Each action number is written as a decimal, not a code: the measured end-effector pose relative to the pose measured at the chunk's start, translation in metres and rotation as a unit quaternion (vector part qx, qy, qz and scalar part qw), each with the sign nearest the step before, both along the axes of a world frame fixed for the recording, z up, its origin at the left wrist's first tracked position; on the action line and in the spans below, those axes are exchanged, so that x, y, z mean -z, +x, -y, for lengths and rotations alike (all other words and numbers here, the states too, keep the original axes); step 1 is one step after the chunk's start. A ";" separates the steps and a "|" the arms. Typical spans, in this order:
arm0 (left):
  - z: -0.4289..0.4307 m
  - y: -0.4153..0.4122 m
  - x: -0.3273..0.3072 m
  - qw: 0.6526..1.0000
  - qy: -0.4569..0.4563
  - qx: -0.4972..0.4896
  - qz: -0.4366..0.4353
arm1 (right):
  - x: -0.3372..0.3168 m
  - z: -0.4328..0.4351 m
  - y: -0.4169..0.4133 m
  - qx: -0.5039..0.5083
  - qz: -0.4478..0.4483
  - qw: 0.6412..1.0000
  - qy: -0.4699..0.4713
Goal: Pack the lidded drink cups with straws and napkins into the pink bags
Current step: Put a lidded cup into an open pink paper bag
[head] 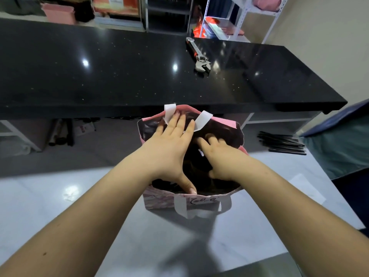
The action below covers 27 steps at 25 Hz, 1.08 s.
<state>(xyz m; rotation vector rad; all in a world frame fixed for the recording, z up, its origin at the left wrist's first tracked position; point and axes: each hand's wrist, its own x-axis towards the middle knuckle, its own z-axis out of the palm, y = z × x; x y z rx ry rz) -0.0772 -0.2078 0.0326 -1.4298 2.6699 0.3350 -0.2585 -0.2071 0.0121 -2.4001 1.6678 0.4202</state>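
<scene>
A pink bag [159, 200] with white handles stands open on the pale table [60, 196] in front of me. My left hand [169, 148] spreads flat across the bag's mouth, straight fingers against the far wall by a white handle [169, 112], thumb on the near rim. My right hand [217, 156] reaches down into the dark inside of the bag with its fingers bent; what it touches is hidden. No cup is visible inside. A pile of black straws [281, 141] lies at the table's far right.
A long black counter [119, 76] runs across behind the table, with an adjustable wrench [197, 54] lying on it. A white napkin [307, 188] lies on the table to the right. Shelves and pink boxes [60, 13] stand at the back.
</scene>
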 end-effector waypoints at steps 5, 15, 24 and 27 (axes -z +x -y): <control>-0.004 0.003 0.002 1.000 -0.008 -0.003 0.010 | 0.027 -0.012 -0.003 -0.017 0.007 1.000 0.016; -0.016 0.010 0.009 0.999 -0.038 -0.001 0.030 | 0.063 -0.008 -0.010 -0.066 0.025 0.997 0.039; -0.017 0.004 -0.011 0.996 -0.075 -0.021 -0.043 | 0.020 0.002 -0.008 -0.050 0.034 0.995 0.078; -0.019 0.000 -0.023 0.993 -0.096 -0.017 -0.070 | -0.019 -0.004 -0.015 -0.005 0.089 0.993 0.075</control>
